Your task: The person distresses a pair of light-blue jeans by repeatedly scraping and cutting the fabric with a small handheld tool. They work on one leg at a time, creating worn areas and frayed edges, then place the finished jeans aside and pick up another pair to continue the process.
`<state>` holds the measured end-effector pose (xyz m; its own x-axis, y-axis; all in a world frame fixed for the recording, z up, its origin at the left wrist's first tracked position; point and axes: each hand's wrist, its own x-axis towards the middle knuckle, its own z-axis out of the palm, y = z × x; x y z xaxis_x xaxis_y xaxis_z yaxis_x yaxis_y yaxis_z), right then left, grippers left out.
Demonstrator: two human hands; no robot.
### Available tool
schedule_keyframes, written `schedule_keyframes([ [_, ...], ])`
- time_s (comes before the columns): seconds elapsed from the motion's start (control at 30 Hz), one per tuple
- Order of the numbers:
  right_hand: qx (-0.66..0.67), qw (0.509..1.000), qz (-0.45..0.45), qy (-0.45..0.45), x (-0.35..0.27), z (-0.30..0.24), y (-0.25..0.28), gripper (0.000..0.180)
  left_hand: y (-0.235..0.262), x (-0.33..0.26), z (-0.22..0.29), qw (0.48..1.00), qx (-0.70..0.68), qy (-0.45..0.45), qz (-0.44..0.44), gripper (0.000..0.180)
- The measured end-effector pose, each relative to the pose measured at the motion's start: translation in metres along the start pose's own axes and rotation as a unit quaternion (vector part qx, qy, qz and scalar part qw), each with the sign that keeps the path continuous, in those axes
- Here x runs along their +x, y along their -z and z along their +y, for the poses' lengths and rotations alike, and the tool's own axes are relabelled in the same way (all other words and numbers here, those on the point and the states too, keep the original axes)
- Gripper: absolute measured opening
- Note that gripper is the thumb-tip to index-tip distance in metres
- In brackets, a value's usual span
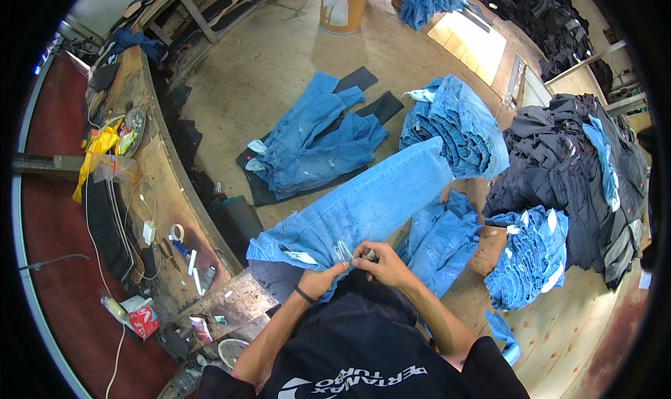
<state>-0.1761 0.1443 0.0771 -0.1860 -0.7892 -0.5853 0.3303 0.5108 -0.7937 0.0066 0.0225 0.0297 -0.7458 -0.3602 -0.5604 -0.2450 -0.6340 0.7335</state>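
A pair of light blue jeans (370, 203) stretches across in front of me, its far end reaching up to a denim pile. My left hand (323, 281) is closed on the near edge of the jeans, thumb towards the right hand. Beside it, my right hand (386, 265) is closed round a small dark, greyish cylindrical thing (370, 255), whose kind I cannot make out. The two hands almost meet at the fingertips. Thin whitish lines (341, 250) show on the denim just above them; whether they are threads or marks is unclear.
Darker blue jeans (307, 144) lie on black cloth beyond. Stacked denim (454, 126) and a smaller denim bundle (528, 255) stand to the right, beside a black garment heap (559, 168). A wooden bench (164, 189) with tape, pens and cables runs along the left. A drum (342, 7) stands far back.
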Motion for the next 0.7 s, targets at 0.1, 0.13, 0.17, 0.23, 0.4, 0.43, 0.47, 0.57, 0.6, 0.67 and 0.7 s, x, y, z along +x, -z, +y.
schedule_keyframes([
  [0.1,0.075,0.997,-0.011,-0.008,-0.002,0.005,0.002,0.019,0.002,0.001,-0.002,1.0,0.003,0.012,-0.003,0.037],
  [0.13,0.046,0.999,-0.005,-0.02,-0.004,0.005,0.002,0.019,0.002,0.001,-0.002,1.0,0.004,0.011,0.0,0.037],
  [0.17,0.008,0.999,0.01,-0.037,-0.005,0.005,0.002,0.02,0.002,0.001,-0.002,1.0,0.009,0.004,0.003,0.038],
  [0.23,-0.059,0.998,0.017,-0.026,-0.005,0.004,0.002,0.02,0.0,0.001,-0.001,1.0,0.0,0.003,0.007,0.037],
  [0.4,-0.237,0.96,0.05,0.139,0.003,0.011,-0.004,0.017,-0.004,-0.002,0.003,1.0,0.003,0.002,0.021,0.036],
  [0.43,-0.23,0.961,0.052,0.144,0.005,0.014,-0.005,0.017,-0.004,-0.003,0.003,1.0,0.004,-0.003,0.02,0.036],
  [0.47,-0.228,0.962,0.053,0.137,0.006,0.015,-0.005,0.017,-0.004,-0.002,0.002,1.0,0.004,-0.025,0.016,0.036],
  [0.57,-0.009,0.999,0.028,-0.016,0.005,0.016,-0.004,0.017,-0.001,-0.001,0.001,1.0,0.002,-0.009,0.003,0.035],
  [0.6,0.002,1.0,0.02,-0.007,0.003,0.014,-0.002,0.017,0.0,0.0,0.0,1.0,-0.001,-0.007,0.0,0.035],
  [0.67,0.006,1.0,0.012,-0.021,0.0,0.009,-0.001,0.018,0.001,0.001,0.0,1.0,-0.004,-0.004,-0.006,0.036],
  [0.7,-0.028,0.999,0.013,-0.019,-0.002,0.006,-0.001,0.018,0.001,0.001,0.0,1.0,0.004,-0.004,-0.005,0.036],
])
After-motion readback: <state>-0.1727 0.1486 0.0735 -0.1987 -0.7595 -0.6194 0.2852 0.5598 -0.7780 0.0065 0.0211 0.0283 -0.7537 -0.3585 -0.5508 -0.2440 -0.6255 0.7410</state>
